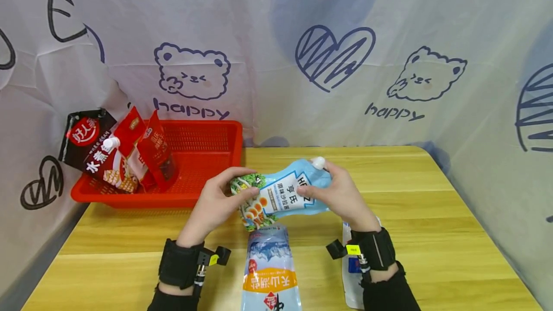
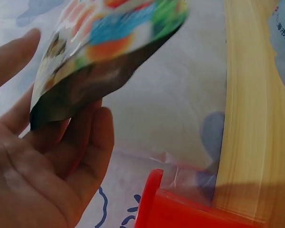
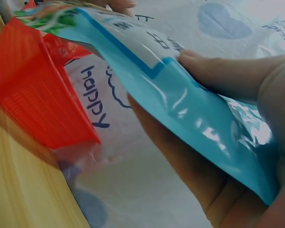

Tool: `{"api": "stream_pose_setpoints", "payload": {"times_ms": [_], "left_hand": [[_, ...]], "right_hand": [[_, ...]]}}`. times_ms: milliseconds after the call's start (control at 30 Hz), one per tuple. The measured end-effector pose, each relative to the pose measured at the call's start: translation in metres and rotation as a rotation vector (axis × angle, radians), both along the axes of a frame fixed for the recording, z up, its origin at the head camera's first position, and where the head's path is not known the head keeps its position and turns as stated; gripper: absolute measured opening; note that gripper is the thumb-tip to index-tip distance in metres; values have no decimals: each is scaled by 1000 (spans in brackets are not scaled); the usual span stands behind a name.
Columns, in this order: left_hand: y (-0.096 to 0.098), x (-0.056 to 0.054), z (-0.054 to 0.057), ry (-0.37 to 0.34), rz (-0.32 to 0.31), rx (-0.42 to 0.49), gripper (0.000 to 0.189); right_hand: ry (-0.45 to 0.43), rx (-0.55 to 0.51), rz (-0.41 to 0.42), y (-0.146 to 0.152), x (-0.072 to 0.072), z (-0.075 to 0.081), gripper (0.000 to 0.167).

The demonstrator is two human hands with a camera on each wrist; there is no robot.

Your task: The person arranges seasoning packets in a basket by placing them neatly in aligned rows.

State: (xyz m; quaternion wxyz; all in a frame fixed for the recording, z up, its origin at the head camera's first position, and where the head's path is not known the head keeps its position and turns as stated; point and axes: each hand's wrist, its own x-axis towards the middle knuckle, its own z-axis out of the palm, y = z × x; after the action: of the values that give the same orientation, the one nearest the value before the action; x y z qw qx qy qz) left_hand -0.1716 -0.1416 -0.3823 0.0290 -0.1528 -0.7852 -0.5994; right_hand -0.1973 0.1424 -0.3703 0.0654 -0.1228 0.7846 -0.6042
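Both hands hold a light-blue Heinz salad dressing pouch (image 1: 281,196) with a white cap, raised over the wooden table. My left hand (image 1: 220,200) grips its food-printed bottom end, thumb across the front. At the capped end, my right hand (image 1: 345,196) pinches the pouch between thumb on the label and fingers behind, as the right wrist view also shows. Below the pouch a blue-and-orange salt bag (image 1: 270,268) lies on the table, its print upside down. A white packet (image 1: 352,282) lies partly hidden under my right wrist.
A red plastic basket (image 1: 207,157) stands at the back left of the table (image 1: 432,234). Inside its left part lean a black-and-red seasoning packet (image 1: 92,138) and red pouches (image 1: 157,150), one with a white cap. A printed white cloth (image 1: 268,61) hangs behind the table.
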Motion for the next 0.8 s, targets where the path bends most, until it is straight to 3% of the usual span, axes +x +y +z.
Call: {"api": "stream_pose_setpoints", "payload": {"times_ms": [333, 567, 800], "left_hand": [[5, 1, -1, -61, -135, -140, 34], [7, 1, 1, -24, -124, -192, 30], [7, 3, 1, -16, -61, -186, 25]], "right_hand": [[39, 94, 154, 4, 0, 0, 54], [49, 99, 177, 0, -1, -1, 53], [50, 73, 158, -2, -1, -3, 50]]}}
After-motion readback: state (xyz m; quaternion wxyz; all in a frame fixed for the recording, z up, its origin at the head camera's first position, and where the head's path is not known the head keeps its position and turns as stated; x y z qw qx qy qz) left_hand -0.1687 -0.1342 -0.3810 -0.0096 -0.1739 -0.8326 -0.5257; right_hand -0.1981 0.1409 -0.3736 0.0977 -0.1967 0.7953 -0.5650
